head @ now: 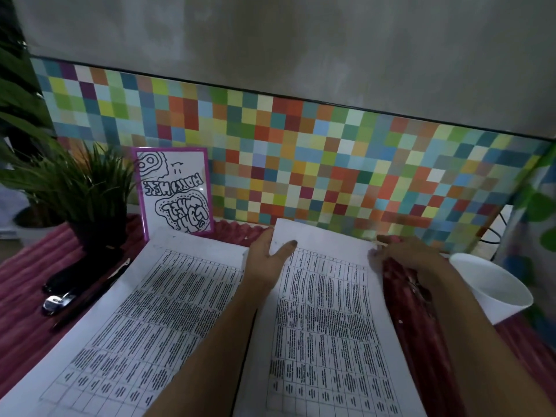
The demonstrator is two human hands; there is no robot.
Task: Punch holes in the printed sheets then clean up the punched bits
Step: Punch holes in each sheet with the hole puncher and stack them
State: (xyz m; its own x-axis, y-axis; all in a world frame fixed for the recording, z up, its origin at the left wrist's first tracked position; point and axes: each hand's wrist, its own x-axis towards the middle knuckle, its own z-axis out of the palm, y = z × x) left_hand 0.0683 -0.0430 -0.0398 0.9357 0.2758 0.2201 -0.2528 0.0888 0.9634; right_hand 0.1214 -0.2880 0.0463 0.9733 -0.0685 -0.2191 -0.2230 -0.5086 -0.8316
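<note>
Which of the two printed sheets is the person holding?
The right-hand sheet: the left hand pinches its far left corner, the right hand holds its far right corner. The left-hand sheet lies flat, ungripped.

Checkered multicolour wall (301, 152); white sheets (144, 311); maroon-looking cloth (30, 296).

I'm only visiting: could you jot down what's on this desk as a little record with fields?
left hand: pinches the top left corner of the right sheet, thumb on top
right hand: seems to grip that sheet's top right corner
left sheet: lies flat on the red table cover
hole punch: black, left of the left sheet, untouched
cup: white, at the right
backdrop: potted plant, framed drawing, tiled wall
</note>
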